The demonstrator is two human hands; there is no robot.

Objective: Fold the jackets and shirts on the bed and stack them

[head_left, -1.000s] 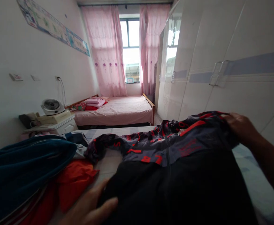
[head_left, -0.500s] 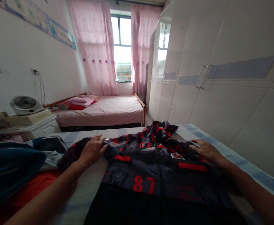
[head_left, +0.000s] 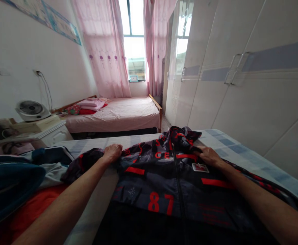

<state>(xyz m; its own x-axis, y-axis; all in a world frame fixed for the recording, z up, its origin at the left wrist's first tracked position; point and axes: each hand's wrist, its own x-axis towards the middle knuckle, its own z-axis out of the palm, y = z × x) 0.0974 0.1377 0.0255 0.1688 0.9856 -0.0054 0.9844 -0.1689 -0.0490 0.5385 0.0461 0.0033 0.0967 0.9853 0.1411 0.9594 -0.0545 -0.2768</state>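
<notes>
A dark hooded jacket (head_left: 161,180) with red lettering and a red "87" lies front up, its zip running down the middle and its hood at the far end. At the shoulder on the left side, my left hand (head_left: 112,153) has its fingers curled down on the fabric. My right hand (head_left: 208,156) grips the cloth at the other shoulder, close to the hood and just above a small white-edged patch (head_left: 200,167). One sleeve (head_left: 81,163) stretches out to the left beyond my left wrist. My right forearm covers part of the jacket's right side.
Beneath the jacket is a bed with a blue-and-white checked sheet (head_left: 225,143). Teal and orange clothes (head_left: 13,183) are heaped at the left. A fan (head_left: 33,109) stands on a cabinet, a pink-covered bed (head_left: 123,114) lies beyond, and a white wardrobe (head_left: 241,102) lines the right.
Both hands have closed from spread fingers onto the jacket's shoulders. My right hand has moved left toward the hood, my left hand slightly right. The head view has tipped down a little.
</notes>
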